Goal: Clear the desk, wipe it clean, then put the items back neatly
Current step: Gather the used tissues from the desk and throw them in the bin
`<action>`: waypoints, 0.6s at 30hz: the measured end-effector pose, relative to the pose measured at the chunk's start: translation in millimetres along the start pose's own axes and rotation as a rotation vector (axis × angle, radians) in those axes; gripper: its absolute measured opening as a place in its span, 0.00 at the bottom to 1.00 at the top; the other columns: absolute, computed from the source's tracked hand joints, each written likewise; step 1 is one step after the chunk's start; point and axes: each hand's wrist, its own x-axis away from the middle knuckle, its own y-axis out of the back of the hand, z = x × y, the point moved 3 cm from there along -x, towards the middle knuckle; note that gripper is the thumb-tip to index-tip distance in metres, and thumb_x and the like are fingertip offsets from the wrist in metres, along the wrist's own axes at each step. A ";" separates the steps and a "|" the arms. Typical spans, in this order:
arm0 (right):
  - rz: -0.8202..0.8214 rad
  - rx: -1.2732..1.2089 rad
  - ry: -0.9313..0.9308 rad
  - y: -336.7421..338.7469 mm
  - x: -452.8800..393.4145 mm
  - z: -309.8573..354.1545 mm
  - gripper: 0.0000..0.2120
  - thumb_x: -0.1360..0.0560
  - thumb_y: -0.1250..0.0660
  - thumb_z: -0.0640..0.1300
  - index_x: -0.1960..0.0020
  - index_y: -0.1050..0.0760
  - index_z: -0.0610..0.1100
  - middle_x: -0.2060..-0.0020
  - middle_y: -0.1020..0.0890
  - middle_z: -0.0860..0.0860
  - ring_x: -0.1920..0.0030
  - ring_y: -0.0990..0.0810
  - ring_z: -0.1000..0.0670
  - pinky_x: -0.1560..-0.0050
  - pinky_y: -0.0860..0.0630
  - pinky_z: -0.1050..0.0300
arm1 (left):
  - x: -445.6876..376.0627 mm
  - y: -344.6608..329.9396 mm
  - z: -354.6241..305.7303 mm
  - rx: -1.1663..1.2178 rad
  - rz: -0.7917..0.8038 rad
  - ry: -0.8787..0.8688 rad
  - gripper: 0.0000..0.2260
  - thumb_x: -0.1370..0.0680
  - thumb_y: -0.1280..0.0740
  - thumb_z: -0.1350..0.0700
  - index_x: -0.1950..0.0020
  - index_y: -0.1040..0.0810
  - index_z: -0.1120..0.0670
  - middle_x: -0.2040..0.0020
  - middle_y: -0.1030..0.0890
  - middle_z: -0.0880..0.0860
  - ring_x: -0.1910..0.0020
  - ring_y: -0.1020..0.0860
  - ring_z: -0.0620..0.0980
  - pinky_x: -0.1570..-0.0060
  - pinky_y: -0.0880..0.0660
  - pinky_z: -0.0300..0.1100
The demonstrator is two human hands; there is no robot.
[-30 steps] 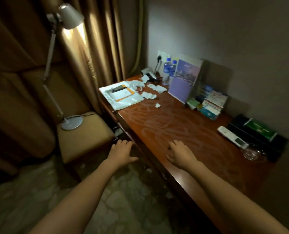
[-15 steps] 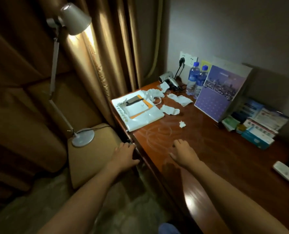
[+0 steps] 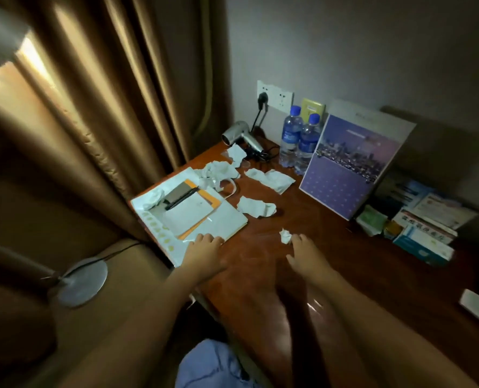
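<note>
desk [image 3: 330,275] still cluttered. calendar [image 3: 353,163] is stiff card, best taken by its side edges. white folder [image 3: 221,225] at the left corner, w/ notepad and pen loose on top, should be kept level, lifted from beneath. left hand [image 3: 204,247] relaxed, fingertips at its near edge. paper scrap [image 3: 285,236], light and soft, can be pinched anywhere; right hand [image 3: 305,256] lies released just beside it.

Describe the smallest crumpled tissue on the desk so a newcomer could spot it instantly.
Start at the tall purple calendar board leaning on the wall above the brown wooden desk. Come toward the desk's front edge to the right hand. The small white tissue ball lies beside it, alone, far smaller than the flatter tissues behind.
</note>
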 end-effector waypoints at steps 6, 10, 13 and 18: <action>0.026 -0.111 -0.285 -20.8 -54.8 1.5 0.25 0.23 0.34 0.47 0.30 0.39 0.43 0.31 0.35 0.45 0.33 0.32 0.45 0.35 0.32 0.53 | -111.3 21.8 28.0 0.014 0.019 -0.112 0.28 0.24 0.35 0.43 0.28 0.36 0.51 0.30 0.33 0.54 0.31 0.36 0.55 0.35 0.35 0.49; 0.029 -0.240 -0.508 -34.6 -96.9 18.2 0.32 0.24 0.33 0.50 0.27 0.44 0.44 0.30 0.37 0.44 0.31 0.33 0.45 0.35 0.32 0.52 | -179.7 34.2 52.5 0.009 0.022 -0.180 0.27 0.25 0.35 0.43 0.29 0.35 0.52 0.32 0.31 0.54 0.33 0.34 0.55 0.36 0.34 0.47; 0.034 -0.205 -0.570 -40.0 -129.4 35.0 0.36 0.26 0.33 0.55 0.25 0.47 0.45 0.29 0.38 0.45 0.30 0.34 0.44 0.33 0.32 0.49 | -227.5 46.1 80.8 0.018 0.021 -0.154 0.27 0.25 0.34 0.45 0.28 0.35 0.52 0.31 0.32 0.55 0.32 0.36 0.55 0.36 0.33 0.47; -0.013 -0.163 -0.509 -34.1 -174.3 61.8 0.39 0.26 0.33 0.56 0.24 0.51 0.49 0.28 0.41 0.45 0.29 0.38 0.45 0.31 0.37 0.51 | -283.7 54.9 102.6 0.049 0.011 -0.128 0.32 0.25 0.33 0.42 0.26 0.39 0.49 0.28 0.38 0.57 0.29 0.40 0.56 0.34 0.34 0.52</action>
